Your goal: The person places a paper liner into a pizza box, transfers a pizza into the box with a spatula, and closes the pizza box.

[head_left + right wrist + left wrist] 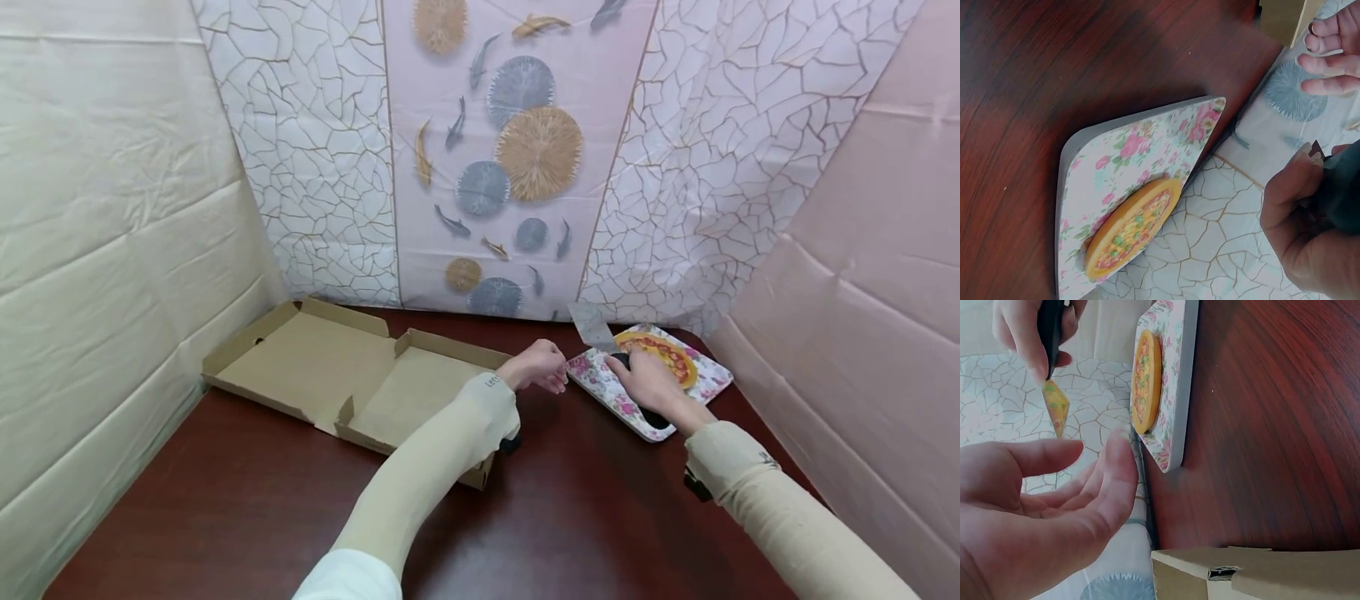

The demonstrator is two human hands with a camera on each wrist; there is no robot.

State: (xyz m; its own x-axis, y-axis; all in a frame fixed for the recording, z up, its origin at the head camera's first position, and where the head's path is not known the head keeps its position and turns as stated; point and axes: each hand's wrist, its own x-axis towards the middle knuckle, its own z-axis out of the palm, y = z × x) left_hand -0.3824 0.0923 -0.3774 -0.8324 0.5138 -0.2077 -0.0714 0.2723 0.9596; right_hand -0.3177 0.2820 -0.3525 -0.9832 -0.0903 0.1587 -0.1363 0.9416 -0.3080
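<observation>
A person's right hand [651,382] wraps its fingers round the handle [1050,328] of a flat-bladed utensil [592,323], raised clear of a small pizza [673,358] that lies flat on a floral serving board [597,379]. The left hand [536,367] holds nothing, its fingers loosely curved and thumb apart from them, between the board and an open cardboard pizza box [420,375]. Careful handling probably calls for a steady wrist and left fingertips kept out of the blade's path. The head view shows the whole box and a plain grey blade; the left wrist view gives that blade yellow, red and green patches, perhaps reflection, while the right wrist view shows the pizza's green toppings more closely.
</observation>
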